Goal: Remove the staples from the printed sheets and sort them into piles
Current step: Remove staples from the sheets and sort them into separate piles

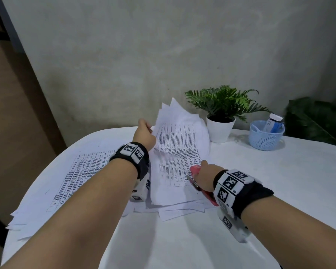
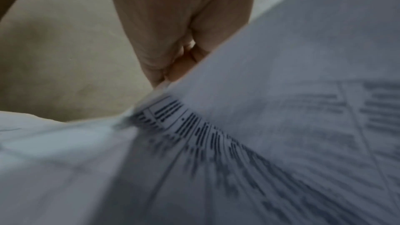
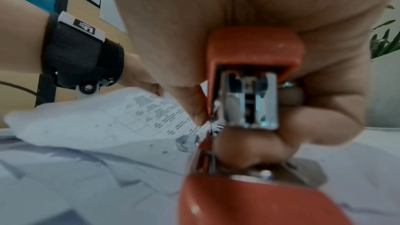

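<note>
My left hand [image 1: 145,131] pinches the left edge of a bundle of printed sheets [image 1: 177,150] and lifts it off the white table [image 1: 279,191], so the pages fan upward. In the left wrist view the curled fingers [image 2: 179,61] meet the blurred paper [image 2: 281,126]. My right hand [image 1: 206,175] grips a red stapler [image 1: 197,178] resting on the bundle's lower right part. The right wrist view shows the red stapler [image 3: 253,78] from its metal end, with fingers [image 3: 249,150] curled round it above the sheets [image 3: 108,122]. A flat pile of printed sheets [image 1: 80,175] lies at the left. More loose sheets [image 1: 182,209] lie under the bundle.
A potted green plant [image 1: 221,117] in a white pot stands behind the papers. A light blue basket [image 1: 267,134] with a small box in it sits at the back right. A grey wall rises behind the table. The table's rounded edge falls away at the left.
</note>
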`<state>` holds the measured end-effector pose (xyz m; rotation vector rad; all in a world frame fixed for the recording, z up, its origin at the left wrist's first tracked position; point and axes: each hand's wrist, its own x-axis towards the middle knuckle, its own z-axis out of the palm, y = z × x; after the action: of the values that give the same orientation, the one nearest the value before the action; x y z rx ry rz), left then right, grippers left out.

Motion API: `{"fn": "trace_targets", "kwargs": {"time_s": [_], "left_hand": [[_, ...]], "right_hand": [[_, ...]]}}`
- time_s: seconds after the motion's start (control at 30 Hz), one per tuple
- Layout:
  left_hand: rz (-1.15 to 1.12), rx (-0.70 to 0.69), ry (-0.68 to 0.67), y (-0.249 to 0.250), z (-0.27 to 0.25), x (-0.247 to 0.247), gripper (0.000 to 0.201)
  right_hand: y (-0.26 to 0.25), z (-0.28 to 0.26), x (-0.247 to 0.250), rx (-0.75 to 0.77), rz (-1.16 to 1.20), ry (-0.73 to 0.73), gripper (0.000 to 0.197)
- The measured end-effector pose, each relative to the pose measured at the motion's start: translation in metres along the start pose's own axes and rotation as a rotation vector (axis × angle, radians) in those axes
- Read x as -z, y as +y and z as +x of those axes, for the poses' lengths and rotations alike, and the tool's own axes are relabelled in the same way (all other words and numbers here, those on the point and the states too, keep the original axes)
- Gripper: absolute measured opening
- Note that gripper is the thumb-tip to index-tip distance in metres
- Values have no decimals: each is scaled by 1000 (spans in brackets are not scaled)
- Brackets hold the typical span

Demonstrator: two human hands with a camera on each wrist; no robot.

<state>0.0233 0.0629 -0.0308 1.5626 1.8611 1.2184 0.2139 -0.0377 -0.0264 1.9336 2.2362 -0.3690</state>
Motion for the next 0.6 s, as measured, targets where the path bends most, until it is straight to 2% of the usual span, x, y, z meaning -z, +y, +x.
{"fn": "trace_targets", "kwargs": {"time_s": [0.07,0.13,0.27,0.33,0.37,0.4,0.47,0.6], "left_hand": [[-90,17,-22,4,0,2,38],[-54,42,-108,9,0,3,48],[267,111,-391,18,2,3,65],[488,97,-484,20,1,1,76],[594,61,-485,20,0,0,73],[670,9,-447,21,0,0,61],[700,-51,-343,23,-2,4,38],[538,-68,-276,38,-10,28,37]], "right_hand": [[-1,0,0,11,1,0,40],[-2,-2,1,20,7,-12,40],[-2,3,1,24,16,-26,38],[-1,2,2,36,-3,-30,39],[-1,-1,3,43,-4,-29,40],[-1,-3,4,43,6,-27,41],[0,-8,6,40,33,-17,43],[3,-13,11,20,101,21,43]]}}
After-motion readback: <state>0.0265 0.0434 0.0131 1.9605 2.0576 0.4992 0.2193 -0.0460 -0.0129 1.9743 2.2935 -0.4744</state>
